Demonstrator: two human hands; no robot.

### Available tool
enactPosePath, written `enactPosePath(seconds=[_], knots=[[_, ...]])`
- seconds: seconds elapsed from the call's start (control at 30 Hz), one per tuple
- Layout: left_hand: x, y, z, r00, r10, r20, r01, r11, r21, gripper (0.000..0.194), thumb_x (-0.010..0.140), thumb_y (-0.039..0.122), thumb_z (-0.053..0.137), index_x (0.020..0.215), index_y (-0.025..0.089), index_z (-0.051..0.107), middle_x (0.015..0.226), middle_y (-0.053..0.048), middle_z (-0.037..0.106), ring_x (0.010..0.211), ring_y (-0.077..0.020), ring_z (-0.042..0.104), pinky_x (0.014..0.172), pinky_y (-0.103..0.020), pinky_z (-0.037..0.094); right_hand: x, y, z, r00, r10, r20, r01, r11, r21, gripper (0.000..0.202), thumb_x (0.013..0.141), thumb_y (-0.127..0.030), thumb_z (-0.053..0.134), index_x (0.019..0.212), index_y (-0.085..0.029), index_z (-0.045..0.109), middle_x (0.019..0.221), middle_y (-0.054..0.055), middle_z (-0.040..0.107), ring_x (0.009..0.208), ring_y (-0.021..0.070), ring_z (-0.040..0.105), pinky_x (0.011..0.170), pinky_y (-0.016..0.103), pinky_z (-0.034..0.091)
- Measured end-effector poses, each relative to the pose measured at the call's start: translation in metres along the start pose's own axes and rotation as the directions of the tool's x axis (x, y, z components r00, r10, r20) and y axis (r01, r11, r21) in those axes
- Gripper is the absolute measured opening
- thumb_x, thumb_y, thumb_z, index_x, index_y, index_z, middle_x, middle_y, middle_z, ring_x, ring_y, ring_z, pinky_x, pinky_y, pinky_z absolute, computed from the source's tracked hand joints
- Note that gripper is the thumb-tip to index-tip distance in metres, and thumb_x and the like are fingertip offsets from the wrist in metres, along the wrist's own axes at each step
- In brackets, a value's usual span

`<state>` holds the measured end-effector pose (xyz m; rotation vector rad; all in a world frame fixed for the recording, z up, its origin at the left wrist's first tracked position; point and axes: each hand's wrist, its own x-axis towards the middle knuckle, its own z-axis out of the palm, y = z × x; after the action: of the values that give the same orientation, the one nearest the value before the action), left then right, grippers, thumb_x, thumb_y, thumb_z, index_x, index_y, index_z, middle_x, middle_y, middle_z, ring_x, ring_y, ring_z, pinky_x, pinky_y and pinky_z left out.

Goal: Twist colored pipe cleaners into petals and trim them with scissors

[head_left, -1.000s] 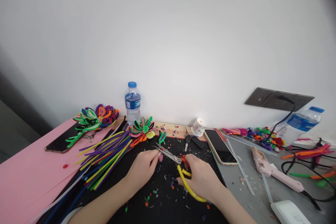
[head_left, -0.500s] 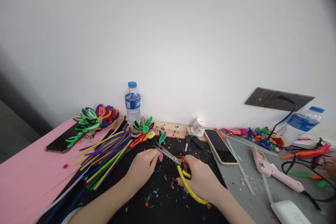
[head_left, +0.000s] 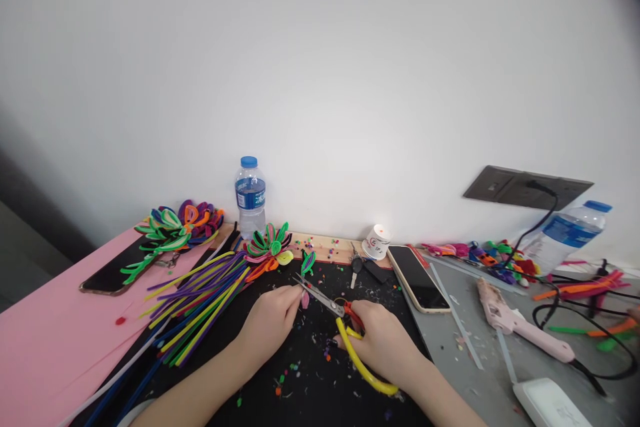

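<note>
My left hand [head_left: 270, 317] is closed in a pinch, and a small fuzzy pink piece [head_left: 305, 300], likely pipe cleaner, sticks out from its fingertips. My right hand [head_left: 383, 340] grips scissors [head_left: 327, 301] by their red and yellow handles. The blades point left, slightly parted, with their tips beside my left fingertips. Just beyond the tips lies a small green and purple looped pipe-cleaner piece [head_left: 308, 262]. Coloured scraps [head_left: 285, 380] litter the black mat [head_left: 310, 360] under both hands.
Left are pipe-cleaner stems [head_left: 200, 307], pipe-cleaner flowers [head_left: 270, 245], a phone [head_left: 113, 270] and a bottle [head_left: 250, 197]. Right are a paper cup [head_left: 377, 242], keys [head_left: 356, 267], another phone [head_left: 419, 280], a pink glue gun [head_left: 523, 327] with its cord, and a tilted bottle [head_left: 565, 237]. Another person's hand [head_left: 635, 313] shows at the right edge.
The view has shifted slightly. My hands stay nearly in place, with the scissor blades still at the left fingertips; the pink piece shows a little less below them.
</note>
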<state>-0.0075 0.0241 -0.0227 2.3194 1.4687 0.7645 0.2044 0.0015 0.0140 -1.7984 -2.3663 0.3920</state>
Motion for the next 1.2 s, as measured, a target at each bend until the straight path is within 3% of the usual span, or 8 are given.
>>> enactPosePath(seconds=[0.1, 0.3, 0.53, 0.87, 1.0, 1.2], knots=[[0.000, 0.001, 0.000, 1.000, 0.010, 0.015, -0.010, 1.000, -0.008, 0.025, 0.084, 0.012, 0.030, 0.068, 0.019, 0.047, 0.065, 0.000, 0.053, 0.061, -0.0143, 0.052, 0.060, -0.023, 0.034, 0.000, 0.001, 0.001, 1.000, -0.021, -0.005, 0.021, 1.000, -0.013, 0.026, 0.069, -0.043, 0.059, 0.066, -0.019, 0.050, 0.067, 0.001, 0.058, 0.059, 0.0153, 0.051, 0.049, 0.022, 0.023], [0.004, 0.004, 0.002, 1.000, 0.022, 0.022, -0.022, 1.000, -0.004, 0.025, 0.085, 0.012, 0.029, 0.069, 0.019, 0.047, 0.065, 0.000, 0.053, 0.060, -0.0141, 0.051, 0.058, -0.023, 0.034, 0.001, 0.005, 0.001, 1.000, -0.002, 0.012, 0.003, 0.997, -0.075, 0.011, 0.071, -0.020, 0.048, 0.060, -0.018, 0.049, 0.063, 0.002, 0.057, 0.058, 0.0152, 0.052, 0.049, 0.023, 0.023], [0.013, 0.012, -0.002, 1.000, 0.023, 0.018, -0.024, 0.999, 0.043, 0.025, 0.084, 0.010, 0.031, 0.066, 0.018, 0.047, 0.064, 0.000, 0.054, 0.059, -0.0136, 0.052, 0.058, -0.022, 0.034, 0.000, 0.009, -0.006, 1.000, 0.025, 0.016, -0.025, 0.999, -0.039, 0.028, 0.068, -0.047, 0.057, 0.070, -0.019, 0.051, 0.073, 0.004, 0.060, 0.066, 0.0188, 0.054, 0.052, 0.023, 0.026], [0.037, 0.022, -0.001, 0.996, 0.086, -0.026, -0.081, 0.984, 0.156, 0.027, 0.087, 0.017, 0.030, 0.074, 0.018, 0.053, 0.068, -0.002, 0.059, 0.063, -0.0155, 0.056, 0.058, -0.023, 0.036, 0.003, 0.019, -0.013, 0.999, 0.044, -0.011, -0.044, 0.999, 0.004, 0.026, 0.069, -0.043, 0.058, 0.073, -0.018, 0.050, 0.075, 0.004, 0.058, 0.065, 0.0175, 0.052, 0.053, 0.023, 0.029], [0.039, 0.020, 0.006, 0.994, 0.099, -0.041, -0.093, 0.985, 0.143, 0.026, 0.088, 0.018, 0.030, 0.078, 0.018, 0.054, 0.073, -0.004, 0.061, 0.067, -0.0163, 0.057, 0.060, -0.023, 0.037, 0.007, 0.024, -0.012, 0.998, 0.047, -0.043, -0.047, 0.999, -0.013, 0.025, 0.070, -0.043, 0.059, 0.069, -0.019, 0.050, 0.071, 0.003, 0.058, 0.062, 0.0168, 0.051, 0.051, 0.022, 0.026], [0.037, 0.019, 0.011, 0.995, 0.089, -0.048, -0.085, 0.993, 0.078, 0.028, 0.087, 0.018, 0.031, 0.070, 0.018, 0.052, 0.063, -0.001, 0.056, 0.057, -0.0139, 0.052, 0.055, -0.022, 0.033, 0.013, 0.036, 0.000, 0.996, 0.022, -0.091, -0.025, 0.999, -0.028, 0.029, 0.069, -0.044, 0.059, 0.059, -0.018, 0.049, 0.058, 0.001, 0.054, 0.052, 0.0134, 0.046, 0.047, 0.023, 0.022]])
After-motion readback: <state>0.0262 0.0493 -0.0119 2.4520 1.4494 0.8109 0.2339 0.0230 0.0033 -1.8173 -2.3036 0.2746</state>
